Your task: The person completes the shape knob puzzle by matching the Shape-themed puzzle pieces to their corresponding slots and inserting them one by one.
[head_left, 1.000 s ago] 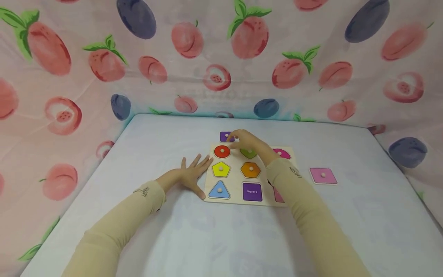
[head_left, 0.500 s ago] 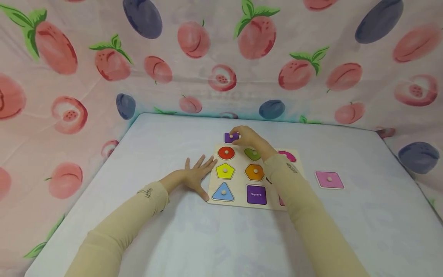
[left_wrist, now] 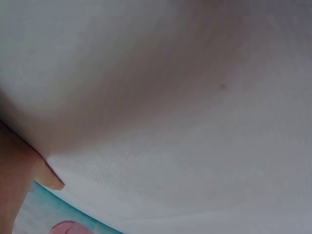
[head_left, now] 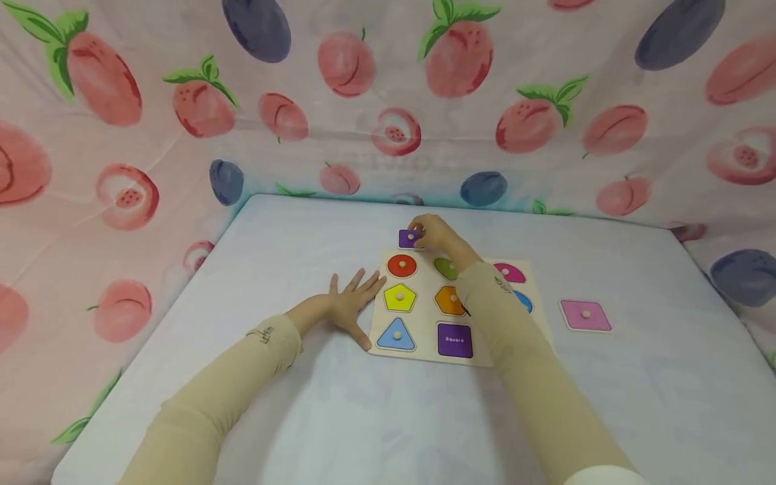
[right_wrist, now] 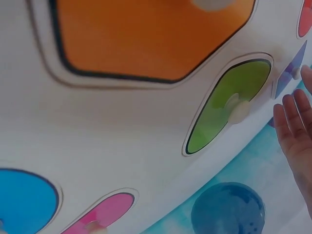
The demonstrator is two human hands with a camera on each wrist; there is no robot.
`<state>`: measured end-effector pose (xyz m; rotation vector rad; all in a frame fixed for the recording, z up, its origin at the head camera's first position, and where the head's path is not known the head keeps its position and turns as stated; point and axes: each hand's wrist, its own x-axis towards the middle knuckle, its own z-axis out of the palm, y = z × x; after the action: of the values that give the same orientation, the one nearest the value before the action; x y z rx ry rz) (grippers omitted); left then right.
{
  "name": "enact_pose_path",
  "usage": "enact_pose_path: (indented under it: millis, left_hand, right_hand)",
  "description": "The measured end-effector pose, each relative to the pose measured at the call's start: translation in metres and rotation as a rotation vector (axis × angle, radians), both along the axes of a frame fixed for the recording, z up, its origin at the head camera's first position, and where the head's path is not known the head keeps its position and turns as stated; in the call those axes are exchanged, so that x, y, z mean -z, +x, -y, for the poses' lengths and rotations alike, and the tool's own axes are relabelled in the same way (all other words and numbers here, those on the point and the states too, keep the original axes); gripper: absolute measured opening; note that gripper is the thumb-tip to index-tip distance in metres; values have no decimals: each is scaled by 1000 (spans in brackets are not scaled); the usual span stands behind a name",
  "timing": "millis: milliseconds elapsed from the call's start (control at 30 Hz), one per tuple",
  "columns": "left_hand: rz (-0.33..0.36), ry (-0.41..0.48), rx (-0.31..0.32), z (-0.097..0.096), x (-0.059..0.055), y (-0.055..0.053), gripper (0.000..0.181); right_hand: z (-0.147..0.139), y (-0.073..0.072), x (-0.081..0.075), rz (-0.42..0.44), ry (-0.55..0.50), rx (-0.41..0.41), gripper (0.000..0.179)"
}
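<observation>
A pale wooden puzzle board (head_left: 418,356) lies on the white table. It holds knobbed pieces, among them a red circle (head_left: 397,271), a yellow pentagon (head_left: 393,301) and a blue triangle (head_left: 388,341). Beyond its far edge lies a purple piece (head_left: 403,240), its knob (right_wrist: 296,73) pale and round. My right hand (head_left: 438,234) is at that piece, index finger and thumb beside the knob; three of its fingers (right_wrist: 292,117) extend straight in the right wrist view. My left hand (head_left: 347,308) lies with spread fingers against the board's left edge.
A pink knobbed piece (head_left: 572,318) lies right of the board. The purple recess (head_left: 455,347) in the front row reads "Square". My right sleeve (head_left: 515,340) covers the board's right part. A fruit-print cloth (head_left: 339,138) hangs behind the table.
My right hand has moved away from over the board to the purple piece, its fingers now around the knob. My left hand stays at the board's edge. The head view has shifted slightly.
</observation>
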<state>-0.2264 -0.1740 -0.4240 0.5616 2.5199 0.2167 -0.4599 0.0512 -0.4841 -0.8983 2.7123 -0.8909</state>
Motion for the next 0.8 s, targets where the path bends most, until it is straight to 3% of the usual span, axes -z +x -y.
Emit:
enact_pose_path:
  millis: [100,167,267,333,433,567,667,800]
  left_hand:
    - [1,0,2,0,1,1,130]
    - [2,1,4,0,1,2,130]
    - [3,5,6,-1,0,3,130]
    - [6,10,7,-2,-1,4,130]
    - [13,14,5,-2,-3,4,130]
    - [2,4,-5,0,-4,2,130]
    - [-4,8,-5,1,-4,1,130]
    - [6,19,-4,0,-3,1,131]
  right_hand:
    - [9,13,-11,31,64,64,28]
    - [14,41,-40,86,119,111,27]
    - [19,84,-76,82,157,156,23]
    - [19,104,-93,70,137,157,21]
    - [20,110,-98,66,121,151,19]
    - [24,75,-73,88,96,154,14]
    - [24,9,-13,34,71,167,12]
    - [16,-86,80,-53,47,163,20]
